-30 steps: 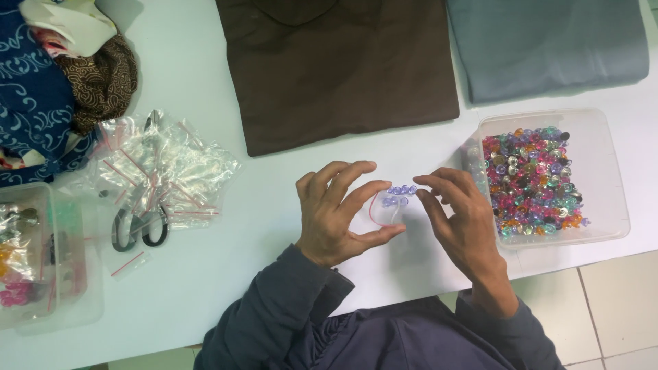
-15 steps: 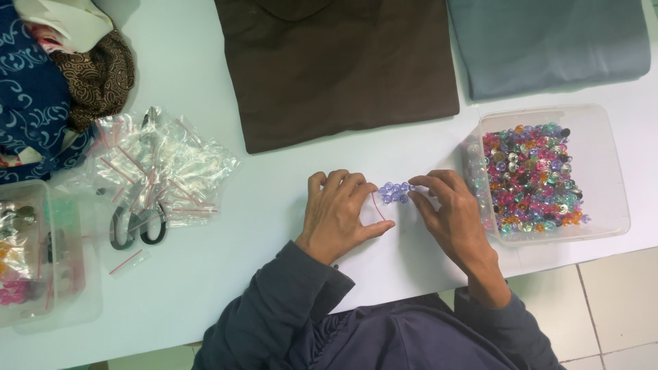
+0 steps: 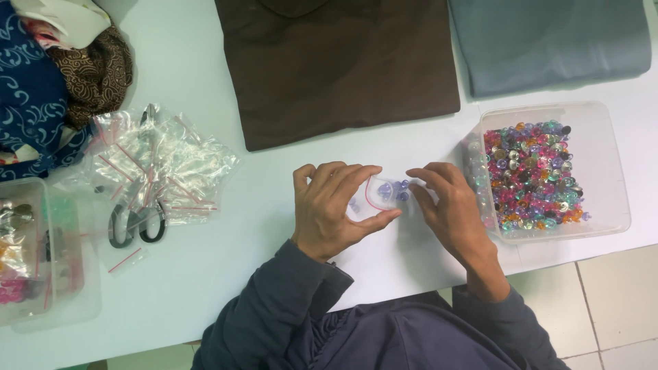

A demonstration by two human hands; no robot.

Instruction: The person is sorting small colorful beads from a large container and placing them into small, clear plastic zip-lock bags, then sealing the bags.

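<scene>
Holding a small clear bag [image 3: 378, 199] with a red strip along its mouth, the left hand [image 3: 332, 209] pinches it between thumb and curled fingers just above the white table [image 3: 260, 233]. The right hand [image 3: 449, 209] meets it from the other side, fingertips grasping a few pale purple beads [image 3: 394, 190] at the bag's mouth. Both hands are closed on their loads, neither flat nor free.

Doing this step well seems to depend on keeping the bag's mouth propped open with the left thumb and forefinger, so the beads drop in cleanly rather than catching on the red strip. Keeping the bag low over the table looks wise, since a dropped bead would then roll less far. The right fingers should probably let go only once the beads are past the opening.

Just to the right sits a clear tub [image 3: 606, 144] full of mixed coloured beads [image 3: 531, 178], near enough for the right hand to reach without shifting the bag. To the left lie a heap of empty clear bags [image 3: 164, 161] and a pair of scissors [image 3: 137, 223], with another plastic box [image 3: 65, 301] at the table edge. A brown cloth [image 3: 343, 62] and a grey-blue cloth [image 3: 548, 41] lie folded beyond the hands.
</scene>
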